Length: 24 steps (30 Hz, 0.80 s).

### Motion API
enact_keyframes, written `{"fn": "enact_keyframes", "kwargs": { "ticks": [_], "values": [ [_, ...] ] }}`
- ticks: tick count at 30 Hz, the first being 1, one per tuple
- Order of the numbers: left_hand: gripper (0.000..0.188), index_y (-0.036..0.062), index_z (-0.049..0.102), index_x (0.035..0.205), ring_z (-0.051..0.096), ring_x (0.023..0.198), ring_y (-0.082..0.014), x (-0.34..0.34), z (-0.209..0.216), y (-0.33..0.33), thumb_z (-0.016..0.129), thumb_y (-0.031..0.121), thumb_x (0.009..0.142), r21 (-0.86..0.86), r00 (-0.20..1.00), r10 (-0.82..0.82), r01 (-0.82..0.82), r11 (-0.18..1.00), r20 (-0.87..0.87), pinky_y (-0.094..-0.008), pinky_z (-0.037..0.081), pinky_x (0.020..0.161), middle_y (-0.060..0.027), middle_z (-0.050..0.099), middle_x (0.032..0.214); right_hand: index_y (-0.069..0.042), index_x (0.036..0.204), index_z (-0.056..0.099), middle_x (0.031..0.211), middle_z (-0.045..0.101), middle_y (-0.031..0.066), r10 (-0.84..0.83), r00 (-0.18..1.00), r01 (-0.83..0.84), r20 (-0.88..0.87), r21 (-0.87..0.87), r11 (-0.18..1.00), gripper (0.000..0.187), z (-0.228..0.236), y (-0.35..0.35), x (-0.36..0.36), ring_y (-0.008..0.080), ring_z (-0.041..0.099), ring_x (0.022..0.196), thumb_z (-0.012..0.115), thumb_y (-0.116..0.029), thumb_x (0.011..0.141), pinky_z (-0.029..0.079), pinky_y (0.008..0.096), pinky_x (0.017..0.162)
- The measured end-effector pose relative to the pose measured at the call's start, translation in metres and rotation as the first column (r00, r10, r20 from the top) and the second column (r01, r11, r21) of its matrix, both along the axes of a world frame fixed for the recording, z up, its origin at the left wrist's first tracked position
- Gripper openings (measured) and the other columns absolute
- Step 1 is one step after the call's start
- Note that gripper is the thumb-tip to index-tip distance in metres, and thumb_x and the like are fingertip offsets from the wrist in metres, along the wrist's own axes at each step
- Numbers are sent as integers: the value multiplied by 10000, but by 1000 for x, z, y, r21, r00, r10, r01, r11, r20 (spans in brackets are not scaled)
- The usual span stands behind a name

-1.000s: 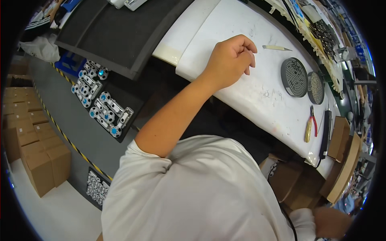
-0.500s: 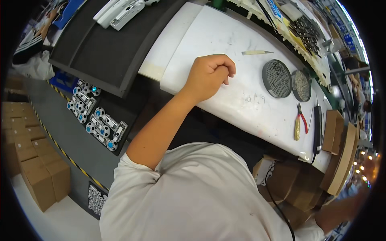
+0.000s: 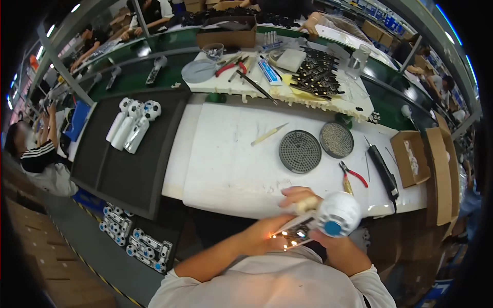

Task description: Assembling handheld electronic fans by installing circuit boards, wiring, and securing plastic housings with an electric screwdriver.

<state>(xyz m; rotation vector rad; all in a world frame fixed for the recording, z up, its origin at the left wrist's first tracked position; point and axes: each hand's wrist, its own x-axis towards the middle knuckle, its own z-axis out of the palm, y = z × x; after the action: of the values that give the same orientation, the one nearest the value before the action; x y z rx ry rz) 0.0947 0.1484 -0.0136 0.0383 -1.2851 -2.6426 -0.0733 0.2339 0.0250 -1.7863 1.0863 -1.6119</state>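
Close to my body, my left hand (image 3: 264,235) is closed round the slim body of a white device with a ball-shaped head (image 3: 339,214). A blue disc marks the head, and several small orange-white lights glow along the body. My right hand (image 3: 331,245) grips the same device just under the head, partly hidden behind it. Fingers also show beyond the device, beside a pale rounded part; I cannot tell which hand they belong to. Near the head lie red-handled pliers (image 3: 362,176). Two round dark trays of small parts (image 3: 300,151) sit farther off on the white worktop (image 3: 226,154).
Left, a dark foam tray (image 3: 133,169) carries several white football-headed devices (image 3: 134,123). A black pen-like electric tool (image 3: 382,172) and open cardboard boxes (image 3: 411,161) stand at right. Behind is a shelf (image 3: 257,90) with black screws and a blue-white tube. People work beyond.
My view has swung up and toward the far side. My right hand has come in, and both hands now hold the lit device; before, my left hand was curled over the worktop.
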Motion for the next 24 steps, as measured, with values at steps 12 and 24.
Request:
{"fn": "enact_keyframes", "kwargs": {
  "ticks": [12,24],
  "values": [
    [471,-3,420,1290,591,802,-116,-2,-26,-6,638,195,923,-367,953,4,113,923,302,-289,516,727,-61,599,976,-22,1313,376,1097,594,181,-347,668,81,658,399,913,713,-10,-16,11,265,663,870,736,-324,777,572,372,744],
    [477,1,373,1308,651,788,-155,0,-27,7,621,97,912,-190,940,129,-70,979,317,-305,553,702,-105,620,963,-10,1294,417,1105,601,147,-356,549,-167,756,517,840,525,-8,-17,-7,236,659,895,616,-260,877,558,368,782]
  ]
}}
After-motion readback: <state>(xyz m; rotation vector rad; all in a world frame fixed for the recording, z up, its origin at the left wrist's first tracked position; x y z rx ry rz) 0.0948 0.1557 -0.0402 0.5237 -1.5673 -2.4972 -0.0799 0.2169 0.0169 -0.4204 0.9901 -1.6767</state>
